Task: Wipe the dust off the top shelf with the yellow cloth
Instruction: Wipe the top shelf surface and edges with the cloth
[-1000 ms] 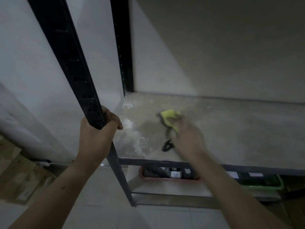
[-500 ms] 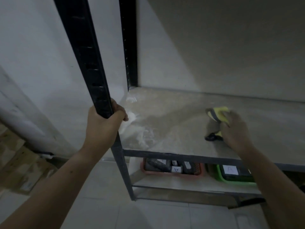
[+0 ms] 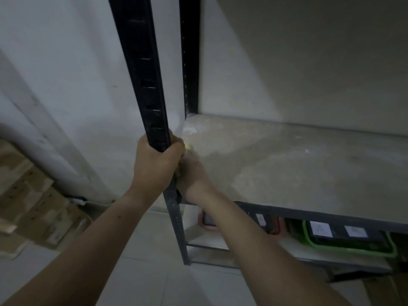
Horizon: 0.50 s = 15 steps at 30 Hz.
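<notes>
The top shelf (image 3: pixel 298 168) is a pale, dusty board in a dark metal rack. My left hand (image 3: pixel 155 166) grips the rack's front left post (image 3: pixel 143 80). My right hand (image 3: pixel 192 173) presses down at the shelf's front left corner, right beside the left hand and the post. Only a small tip of the yellow cloth (image 3: pixel 187 146) shows above the right hand's fingers; the rest is hidden under the hand. White dust smears (image 3: pixel 191 130) lie near the back left corner.
Below the top shelf, a lower shelf holds a red basket (image 3: pixel 274 226) and a green basket (image 3: pixel 353 246) with labelled items. Wooden pallets (image 3: pixel 33 206) lie on the floor at the left. A plain wall (image 3: pixel 309 62) closes the back.
My right hand swept the cloth from the shelf's middle right back to the front left corner, beside the post. The left hand kept its grip on the post.
</notes>
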Motion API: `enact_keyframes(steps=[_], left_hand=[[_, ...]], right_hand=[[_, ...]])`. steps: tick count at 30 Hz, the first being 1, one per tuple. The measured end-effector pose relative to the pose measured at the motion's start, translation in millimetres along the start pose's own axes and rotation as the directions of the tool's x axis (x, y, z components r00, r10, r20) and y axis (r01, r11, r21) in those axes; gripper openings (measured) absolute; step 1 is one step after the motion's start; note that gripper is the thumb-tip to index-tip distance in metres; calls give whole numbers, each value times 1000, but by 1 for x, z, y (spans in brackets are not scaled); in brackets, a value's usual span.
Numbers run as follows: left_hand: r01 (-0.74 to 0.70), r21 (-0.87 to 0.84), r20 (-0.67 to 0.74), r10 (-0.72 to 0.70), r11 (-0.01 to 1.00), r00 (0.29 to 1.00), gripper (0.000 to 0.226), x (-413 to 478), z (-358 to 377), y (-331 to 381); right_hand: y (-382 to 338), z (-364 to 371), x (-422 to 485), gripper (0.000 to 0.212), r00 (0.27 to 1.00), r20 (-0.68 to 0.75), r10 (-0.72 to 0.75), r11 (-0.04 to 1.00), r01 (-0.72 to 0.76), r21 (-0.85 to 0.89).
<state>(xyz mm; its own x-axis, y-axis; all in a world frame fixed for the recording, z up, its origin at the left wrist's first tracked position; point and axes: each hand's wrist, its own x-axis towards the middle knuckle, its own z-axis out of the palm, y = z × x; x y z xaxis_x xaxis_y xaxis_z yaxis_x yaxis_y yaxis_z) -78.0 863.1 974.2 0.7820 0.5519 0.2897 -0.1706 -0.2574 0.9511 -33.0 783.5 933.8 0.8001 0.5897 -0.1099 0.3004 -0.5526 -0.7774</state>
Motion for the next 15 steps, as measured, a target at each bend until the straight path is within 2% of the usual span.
enact_keyframes(steps=[3,5,8,9,11,12,13,15], left_hand=[[22,10,1,-22,1000,1000,15,0,-1,0],[18,40,16,-18,999,1000,13,1,-2,0],[29,32,16,-30,999,999,24,1,-2,1],[31,20,15,-31,999,999,26,1,-2,1],[23,4,8,-23,1000,1000,27,1,0,0],[20,1,3,-20,1000,1000,26,2,0,-1],[16,-1,3,-16,1000,1000,26,2,1,-1],[14,4,5,-14,1000,1000,26,2,1,-1]], right_hand=[[-2,-25,5,21,998,-47,30,957,-16,288],[13,-57,6,29,978,-176,116,954,-61,294],[65,-111,13,41,885,-445,139,990,-128,54],[84,-123,16,44,867,-480,133,985,-169,-32],[116,-137,20,55,892,-422,164,920,-293,-261],[128,-136,23,61,914,-369,169,855,-322,-407],[134,-132,26,63,931,-329,157,788,-319,-526],[131,-113,35,63,954,-283,97,727,-263,-634]])
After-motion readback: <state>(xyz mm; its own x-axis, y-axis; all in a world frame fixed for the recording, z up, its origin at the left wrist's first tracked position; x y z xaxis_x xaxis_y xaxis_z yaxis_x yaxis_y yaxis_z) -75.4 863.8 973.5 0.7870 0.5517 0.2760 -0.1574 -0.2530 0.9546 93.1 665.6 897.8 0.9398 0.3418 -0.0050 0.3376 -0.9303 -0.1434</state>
